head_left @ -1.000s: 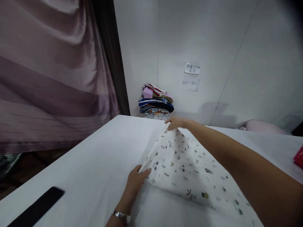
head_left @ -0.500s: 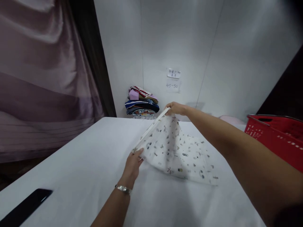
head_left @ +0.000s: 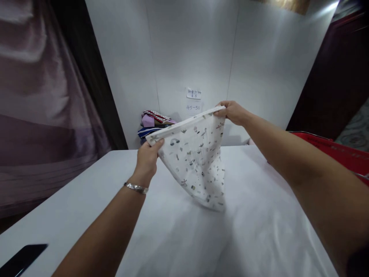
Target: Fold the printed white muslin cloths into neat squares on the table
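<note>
A white cloth with small printed figures (head_left: 196, 161) hangs in the air above the white table (head_left: 253, 231). My left hand (head_left: 147, 158) is closed on the cloth's near left corner. My right hand (head_left: 232, 112) pinches the far right corner, a little higher. The top edge is stretched between the two hands, and the cloth's lower tip hangs just above the table. A metal bracelet (head_left: 136, 187) sits on my left wrist.
A pile of folded colourful clothes (head_left: 154, 123) lies at the back against the white wall, under two paper notes (head_left: 193, 100). A red basket (head_left: 337, 154) stands at the right. A dark flat object (head_left: 20, 259) lies at the near left table corner. A mauve curtain (head_left: 34, 107) hangs at the left.
Both hands have lifted the cloth off the table, from lying nearly flat to hanging between them. The view has tilted up and turned right, bringing the red basket in.
</note>
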Demonstrator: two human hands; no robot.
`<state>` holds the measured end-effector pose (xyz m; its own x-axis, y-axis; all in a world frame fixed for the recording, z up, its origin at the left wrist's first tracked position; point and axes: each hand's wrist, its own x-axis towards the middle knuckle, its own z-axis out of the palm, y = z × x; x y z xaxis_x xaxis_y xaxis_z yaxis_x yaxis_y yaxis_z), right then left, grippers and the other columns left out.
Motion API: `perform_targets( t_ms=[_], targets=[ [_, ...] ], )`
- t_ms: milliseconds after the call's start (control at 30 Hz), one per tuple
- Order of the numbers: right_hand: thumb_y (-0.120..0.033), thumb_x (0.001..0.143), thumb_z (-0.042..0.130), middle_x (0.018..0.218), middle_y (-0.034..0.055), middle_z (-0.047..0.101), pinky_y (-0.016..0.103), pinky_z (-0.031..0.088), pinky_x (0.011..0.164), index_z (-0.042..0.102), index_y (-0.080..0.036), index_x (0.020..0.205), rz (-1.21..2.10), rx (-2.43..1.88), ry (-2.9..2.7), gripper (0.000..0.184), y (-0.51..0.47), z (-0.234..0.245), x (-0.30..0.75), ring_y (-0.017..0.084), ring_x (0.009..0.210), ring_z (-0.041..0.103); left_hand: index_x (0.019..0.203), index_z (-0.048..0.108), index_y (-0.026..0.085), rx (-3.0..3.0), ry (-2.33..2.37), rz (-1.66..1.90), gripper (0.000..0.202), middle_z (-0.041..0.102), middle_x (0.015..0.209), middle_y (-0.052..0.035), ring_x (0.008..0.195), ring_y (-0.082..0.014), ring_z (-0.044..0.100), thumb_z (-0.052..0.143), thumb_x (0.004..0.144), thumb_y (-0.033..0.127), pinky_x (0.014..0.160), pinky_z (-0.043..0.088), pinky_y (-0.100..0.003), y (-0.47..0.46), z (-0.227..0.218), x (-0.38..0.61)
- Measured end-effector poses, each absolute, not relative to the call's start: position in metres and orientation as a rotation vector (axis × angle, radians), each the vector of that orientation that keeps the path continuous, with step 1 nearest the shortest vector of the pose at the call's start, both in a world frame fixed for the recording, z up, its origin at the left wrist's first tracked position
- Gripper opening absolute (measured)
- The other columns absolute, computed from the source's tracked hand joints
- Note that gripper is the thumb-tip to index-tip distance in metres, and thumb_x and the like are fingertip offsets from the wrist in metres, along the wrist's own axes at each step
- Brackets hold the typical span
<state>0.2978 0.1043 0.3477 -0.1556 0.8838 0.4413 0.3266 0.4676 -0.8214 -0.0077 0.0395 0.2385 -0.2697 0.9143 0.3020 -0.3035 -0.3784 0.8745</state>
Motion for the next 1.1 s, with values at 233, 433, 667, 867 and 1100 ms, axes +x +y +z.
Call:
perform_targets(
  t_ms=[233,433,667,867,1100],
  targets=[
    [-0.013,0.067,0.072,0.066,-0.0028,0.055,0.021,0.045,0.056,0.055,-0.017,0.073,0.622,-0.899,-1.644,0.019,0.045,0.378,0.328,0.009,0.062,0.054,0.080,0.064,0.016,1.355,0.787,1.857,0.020,0.068,0.077,-0.0021,0.076,-0.0184,0.065,0.073,0.064,0.023,0.067,0.056,-0.030,0.013,0.313,-0.005],
    [-0.014,0.071,0.071,0.067,-0.0019,0.056,0.023,0.046,0.057,0.055,-0.016,0.075,0.629,-0.941,-1.582,0.017,0.046,0.372,0.342,0.010,0.063,0.056,0.078,0.063,0.017,1.423,0.772,1.748,0.013,0.068,0.077,-0.0036,0.077,-0.0203,0.065,0.071,0.068,0.020,0.067,0.056,-0.032,0.021,0.342,-0.005],
    [-0.012,0.064,0.075,0.065,0.0003,0.057,0.024,0.047,0.055,0.054,-0.017,0.068,0.866,-1.127,-1.491,0.023,0.101,0.332,0.328,0.011,0.062,0.055,0.081,0.061,0.010,1.323,1.111,1.492,0.017,0.065,0.073,-0.0058,0.074,-0.0178,0.064,0.067,0.071,0.022,0.068,0.052,-0.031,0.099,0.313,0.005],
    [-0.011,0.066,0.073,0.068,0.0000,0.057,0.026,0.049,0.061,0.052,-0.018,0.070,0.520,-1.005,-1.390,0.022,0.134,0.369,0.325,0.012,0.066,0.057,0.086,0.061,0.008,1.506,1.091,1.747,0.017,0.066,0.084,-0.0038,0.082,-0.0149,0.064,0.063,0.073,0.019,0.074,0.050,-0.030,0.144,0.364,0.018],
    [-0.020,0.071,0.070,0.094,0.0039,0.064,0.028,0.046,0.078,0.059,-0.020,0.086,0.129,-0.758,-1.508,0.018,0.061,0.365,0.345,0.014,0.086,0.060,0.100,0.062,0.015,1.950,0.799,1.817,0.028,0.067,0.100,0.0034,0.100,-0.0145,0.059,0.067,0.074,0.021,0.087,0.047,-0.027,0.084,0.384,-0.005]
  ],
)
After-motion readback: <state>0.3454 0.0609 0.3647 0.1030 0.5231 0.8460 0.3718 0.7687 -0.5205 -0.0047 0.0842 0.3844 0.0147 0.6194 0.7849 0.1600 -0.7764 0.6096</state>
